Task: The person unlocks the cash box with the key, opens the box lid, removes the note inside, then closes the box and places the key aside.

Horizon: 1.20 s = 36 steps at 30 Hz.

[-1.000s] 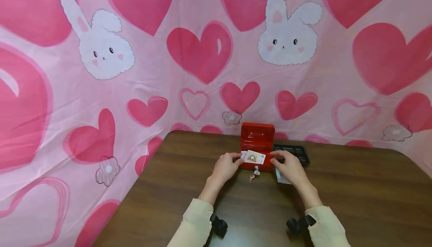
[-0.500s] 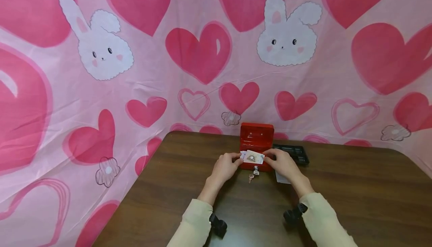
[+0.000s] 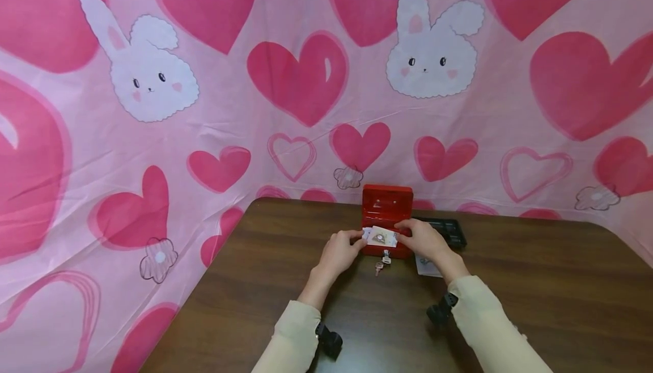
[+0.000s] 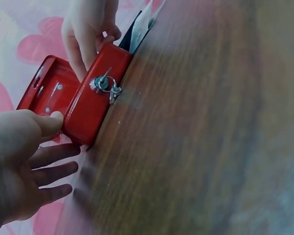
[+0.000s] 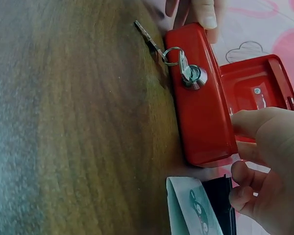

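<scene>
**Banknote Held Over Open Cash Box**

Since the earlier frames, the right hand has shifted left from the table onto the banknote, at frame centre. Both hands now pinch that one note by its ends: the left hand at the left end, the right hand at the right, likely keeping it flat over the open red cash box. Two keys hang at the lock. One black tray and one further note lie right of the box on the table.
</scene>
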Each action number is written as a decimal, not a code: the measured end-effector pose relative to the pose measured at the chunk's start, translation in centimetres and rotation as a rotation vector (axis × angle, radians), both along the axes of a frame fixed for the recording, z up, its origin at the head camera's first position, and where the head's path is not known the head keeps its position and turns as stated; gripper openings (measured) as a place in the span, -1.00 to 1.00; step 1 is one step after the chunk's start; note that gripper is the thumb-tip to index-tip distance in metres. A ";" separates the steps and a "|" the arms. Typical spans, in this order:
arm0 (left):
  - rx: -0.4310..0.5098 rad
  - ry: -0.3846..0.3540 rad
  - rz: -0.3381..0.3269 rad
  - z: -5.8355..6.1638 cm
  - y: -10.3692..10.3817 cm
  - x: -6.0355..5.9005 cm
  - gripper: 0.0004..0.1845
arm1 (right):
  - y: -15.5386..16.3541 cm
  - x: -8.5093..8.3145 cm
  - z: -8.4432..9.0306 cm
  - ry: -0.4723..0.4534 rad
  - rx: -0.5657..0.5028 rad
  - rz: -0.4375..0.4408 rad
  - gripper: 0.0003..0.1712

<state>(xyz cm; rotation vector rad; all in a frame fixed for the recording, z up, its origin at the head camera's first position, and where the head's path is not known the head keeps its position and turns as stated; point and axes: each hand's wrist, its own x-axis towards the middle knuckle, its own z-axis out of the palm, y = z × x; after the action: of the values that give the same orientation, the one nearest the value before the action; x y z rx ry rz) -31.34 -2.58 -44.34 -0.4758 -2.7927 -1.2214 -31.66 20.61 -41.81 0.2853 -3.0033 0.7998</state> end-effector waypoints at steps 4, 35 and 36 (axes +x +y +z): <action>0.004 -0.009 -0.007 0.0 0.0 0.0 -0.63 | -0.1 -0.3 -0.4 -0.023 0.008 -0.006 -0.52; 0.002 -0.021 -0.006 0.1 -0.1 0.0 -0.62 | -0.7 -0.3 -1.4 0.155 -0.181 -0.051 -0.73; 0.002 -0.017 -0.007 0.1 -0.1 0.0 -0.62 | -0.8 -0.3 -1.4 0.152 -0.185 -0.056 -0.73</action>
<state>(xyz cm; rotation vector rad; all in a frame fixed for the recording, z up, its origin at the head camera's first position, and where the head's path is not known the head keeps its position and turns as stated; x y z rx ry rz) -31.33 -2.65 -44.25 -0.4776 -2.8057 -1.2351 -31.92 19.83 -43.22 0.2432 -2.7605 0.9935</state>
